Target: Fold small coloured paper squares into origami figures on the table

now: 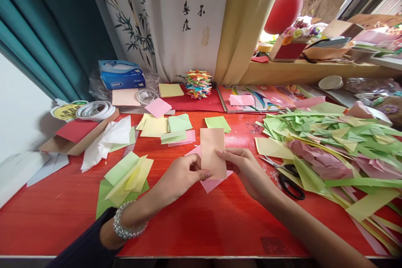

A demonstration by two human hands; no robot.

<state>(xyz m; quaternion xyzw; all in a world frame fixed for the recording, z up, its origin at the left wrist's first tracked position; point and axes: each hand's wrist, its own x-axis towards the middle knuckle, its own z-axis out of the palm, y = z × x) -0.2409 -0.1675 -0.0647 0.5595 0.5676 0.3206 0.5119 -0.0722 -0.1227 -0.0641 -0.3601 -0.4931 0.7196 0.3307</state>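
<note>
A peach paper rectangle (211,150) stands upright between my two hands above the red table. My left hand (188,171) pinches its lower left edge between thumb and fingers. At its right edge, my right hand (237,161) grips it the same way, thumb in front and the other fingers behind. Whether the paper is folded or a single layer, I cannot tell. Just beneath, a pink paper sheet (210,185) lies on the table, partly hidden by the hands and the peach paper. A bright green paper square (216,122) lies behind it.
Yellow and green sheets (128,178) lie at left. Black-handled scissors (293,188) rest beside a heap of green strips (339,132) at right. Behind stand a colourful folded-paper ball (198,84) and a blue tissue pack (122,74). A cardboard tray (70,145) sits far left.
</note>
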